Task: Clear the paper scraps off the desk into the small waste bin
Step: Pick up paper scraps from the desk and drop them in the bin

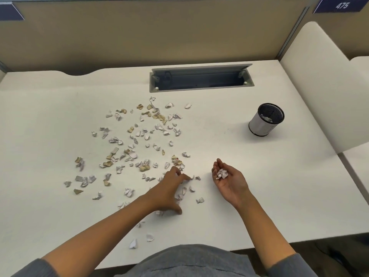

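Observation:
Several white and tan paper scraps [139, 140] lie scattered over the left and middle of the white desk [229, 206]. My left hand [169, 188] rests palm down on the scraps nearest me, fingers spread and fingertips touching small pieces. My right hand [229, 180] lies palm up to the right of the pile, cupped around a few crumpled white scraps [222, 173]. The small waste bin [266, 119], white with a black mesh inside, stands upright at the right rear of the desk with some paper in it.
An open cable tray [201, 79] is set into the desk's rear centre. A tan partition [139, 37] closes the back. A white side divider [323, 86] stands right of the bin. The desk's front edge runs just before my torso.

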A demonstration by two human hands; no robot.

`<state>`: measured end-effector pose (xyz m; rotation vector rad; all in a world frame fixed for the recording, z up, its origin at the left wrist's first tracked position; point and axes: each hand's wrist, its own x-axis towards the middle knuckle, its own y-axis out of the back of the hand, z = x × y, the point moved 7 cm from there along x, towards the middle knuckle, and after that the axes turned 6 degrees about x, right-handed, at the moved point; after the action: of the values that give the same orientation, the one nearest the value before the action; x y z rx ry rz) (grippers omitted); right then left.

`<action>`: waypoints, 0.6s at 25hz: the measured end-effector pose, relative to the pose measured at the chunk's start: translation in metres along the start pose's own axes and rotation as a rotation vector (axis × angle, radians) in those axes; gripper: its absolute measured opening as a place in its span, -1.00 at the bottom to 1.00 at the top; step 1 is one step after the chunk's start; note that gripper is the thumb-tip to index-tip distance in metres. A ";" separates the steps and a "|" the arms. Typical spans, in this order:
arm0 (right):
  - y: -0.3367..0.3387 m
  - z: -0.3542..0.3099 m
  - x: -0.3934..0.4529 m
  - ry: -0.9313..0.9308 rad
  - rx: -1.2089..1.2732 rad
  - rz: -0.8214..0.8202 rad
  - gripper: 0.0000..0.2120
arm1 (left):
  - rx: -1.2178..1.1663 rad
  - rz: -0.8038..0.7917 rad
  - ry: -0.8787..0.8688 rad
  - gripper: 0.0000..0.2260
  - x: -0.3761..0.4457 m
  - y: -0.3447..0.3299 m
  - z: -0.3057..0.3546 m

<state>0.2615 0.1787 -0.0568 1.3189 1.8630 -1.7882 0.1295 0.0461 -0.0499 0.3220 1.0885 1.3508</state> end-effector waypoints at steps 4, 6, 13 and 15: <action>0.003 -0.001 0.007 0.003 -0.013 0.012 -0.81 | -0.105 0.038 -0.008 -0.61 0.008 0.009 -0.001; 0.001 0.005 0.010 -0.015 -0.022 0.008 -0.81 | -0.094 0.080 -0.012 -0.80 0.013 0.013 0.000; -0.005 0.029 0.017 -0.046 -0.089 0.006 -0.84 | -0.171 0.205 0.076 -0.89 0.027 0.038 0.008; -0.007 0.032 0.019 -0.018 -0.151 -0.003 -0.83 | -0.236 0.273 0.089 -0.89 0.031 0.050 0.018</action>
<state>0.2336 0.1594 -0.0725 1.2425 1.9479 -1.6198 0.1082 0.0934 -0.0175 0.2439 0.9690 1.7339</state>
